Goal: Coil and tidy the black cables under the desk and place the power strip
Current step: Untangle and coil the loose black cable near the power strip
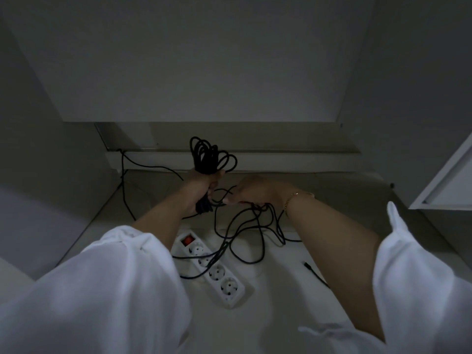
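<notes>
My left hand (201, 186) is closed around a bundle of coiled black cable (209, 157), whose loops stick up above the fist. My right hand (255, 190) pinches a loose strand of the same black cable just right of the bundle. More loose black cable (245, 231) hangs from both hands and lies in tangled loops on the floor. A white power strip (217, 272) with a red switch and several sockets lies on the floor below my hands, with cable strands crossing it.
A thin black cable (125, 185) runs down the back left corner to the floor. A cable end with a plug (310, 268) lies on the floor at right. A white skirting (281, 162) runs along the back wall. A white panel (449, 180) juts in at right.
</notes>
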{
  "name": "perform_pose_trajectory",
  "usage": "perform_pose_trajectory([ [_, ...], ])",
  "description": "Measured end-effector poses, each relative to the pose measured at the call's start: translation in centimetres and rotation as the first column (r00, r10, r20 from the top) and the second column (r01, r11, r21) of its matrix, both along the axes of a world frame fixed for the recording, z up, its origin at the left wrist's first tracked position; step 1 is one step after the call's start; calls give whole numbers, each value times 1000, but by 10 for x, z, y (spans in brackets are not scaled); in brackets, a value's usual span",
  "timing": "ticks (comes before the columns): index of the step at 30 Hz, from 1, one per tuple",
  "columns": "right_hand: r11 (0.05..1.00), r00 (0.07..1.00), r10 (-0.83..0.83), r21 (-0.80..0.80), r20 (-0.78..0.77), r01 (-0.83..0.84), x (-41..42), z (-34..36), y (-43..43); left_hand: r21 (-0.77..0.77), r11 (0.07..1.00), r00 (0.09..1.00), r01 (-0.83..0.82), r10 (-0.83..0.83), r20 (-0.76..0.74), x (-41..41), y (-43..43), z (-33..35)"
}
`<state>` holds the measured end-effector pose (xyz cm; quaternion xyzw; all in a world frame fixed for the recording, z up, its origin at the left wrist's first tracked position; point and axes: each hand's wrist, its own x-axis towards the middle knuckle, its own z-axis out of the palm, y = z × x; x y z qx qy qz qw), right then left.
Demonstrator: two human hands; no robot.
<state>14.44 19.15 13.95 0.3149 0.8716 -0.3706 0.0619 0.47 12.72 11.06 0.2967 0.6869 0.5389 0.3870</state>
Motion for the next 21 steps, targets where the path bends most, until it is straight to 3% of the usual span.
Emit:
perform_pose_trajectory([
  [5,971,980,-120,-222,-156,84,0,9,6,-74,992,933,-98,66,-353,-3,-3,-4],
  [8,930,960,-145,-364,-241,49,-4,13,2,-146,988,851,-59,-26,-525,1,-9,-4],
  [12,878,930,-185,-478,-317,12,-6,13,0,-251,967,779,-49,-120,-615,-8,-11,-11],
  [15,869,912,-252,-491,-325,65,-7,11,5,-246,966,803,-73,-89,-589,-10,-11,-13],
  [18,918,922,-235,-383,-307,107,-5,11,7,-96,986,932,-138,97,-348,-9,-10,-11],
  [21,963,952,-177,-245,-250,115,-3,12,5,-27,989,974,-146,139,-181,-12,-8,-10],
])
